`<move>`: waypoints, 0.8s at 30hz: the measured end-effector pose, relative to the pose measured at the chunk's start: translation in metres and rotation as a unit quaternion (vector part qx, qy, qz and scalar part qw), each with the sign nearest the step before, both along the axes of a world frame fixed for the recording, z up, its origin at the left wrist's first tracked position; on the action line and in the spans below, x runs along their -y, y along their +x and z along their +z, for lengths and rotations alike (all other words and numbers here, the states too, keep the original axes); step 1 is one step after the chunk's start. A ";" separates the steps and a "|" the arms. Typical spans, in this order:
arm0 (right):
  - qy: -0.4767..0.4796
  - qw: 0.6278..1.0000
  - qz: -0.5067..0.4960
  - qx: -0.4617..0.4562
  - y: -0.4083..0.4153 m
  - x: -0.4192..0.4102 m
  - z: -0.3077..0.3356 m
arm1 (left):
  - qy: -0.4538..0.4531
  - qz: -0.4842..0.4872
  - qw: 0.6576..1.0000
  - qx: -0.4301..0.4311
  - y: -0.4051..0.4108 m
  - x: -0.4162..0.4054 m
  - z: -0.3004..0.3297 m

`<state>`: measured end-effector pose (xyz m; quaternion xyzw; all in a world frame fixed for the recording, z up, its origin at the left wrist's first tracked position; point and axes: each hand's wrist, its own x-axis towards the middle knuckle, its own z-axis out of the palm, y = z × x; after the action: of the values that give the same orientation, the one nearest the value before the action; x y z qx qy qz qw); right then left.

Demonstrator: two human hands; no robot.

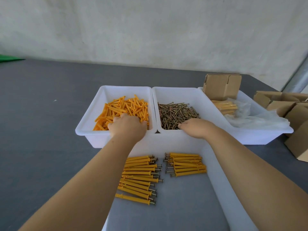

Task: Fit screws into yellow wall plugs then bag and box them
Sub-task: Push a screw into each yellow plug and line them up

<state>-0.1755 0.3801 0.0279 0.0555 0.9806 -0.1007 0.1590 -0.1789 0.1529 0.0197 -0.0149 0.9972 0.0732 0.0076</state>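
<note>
Both hands were inside the two far tubs, reaching over their near rims. The left hand (127, 125) lay knuckles up on the heap of yellow wall plugs (123, 108), fingers curled down into the pile; whether it held any plug could not be told. The right hand (195, 126) lay flatter at the near edge of the screws (176, 114), its fingertips on the pile and hidden from view; its hold could not be told either.

The plug tub (86, 120) and the screw tub (196, 95) stood side by side with rims touching, leaving no gap between them. A third tub (266, 130), angled, touched the screw tub's right side and held a clear plastic bag (250, 117), bagged plugs (225, 106) and a flattened carton (221, 87) standing against its far wall.

Nearest the person, a shallow white tray (216, 172) sat against the far tubs. Two groups of plugs with screws fitted lay in it: a left row (138, 177) and a smaller right row (186, 164), screw heads facing across a narrow bare strip. Between the forearms, the tray's near floor lay bare.

Cardboard boxes (283, 104) crowded the right edge of the grey counter (41, 105). The counter's left side lay open up to the wall (150, 30).
</note>
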 end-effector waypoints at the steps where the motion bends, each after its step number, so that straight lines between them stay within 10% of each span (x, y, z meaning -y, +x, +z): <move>1: 0.004 1.000 0.003 0.023 -0.002 0.001 0.002 | -0.012 -0.003 1.000 0.022 -0.003 -0.001 -0.001; 12: -0.004 0.997 0.036 0.075 -0.009 0.004 0.010 | 0.005 -0.067 0.997 0.029 -0.011 0.001 -0.004; 24: -0.194 0.979 -0.044 -0.051 0.002 -0.006 0.012 | 0.232 -0.041 0.949 -0.209 -0.007 0.007 -0.005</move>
<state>-0.1738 0.3860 0.0397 0.0616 0.9457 -0.2989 0.1115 -0.1854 0.1457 0.0149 0.0439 0.9317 0.3034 -0.1950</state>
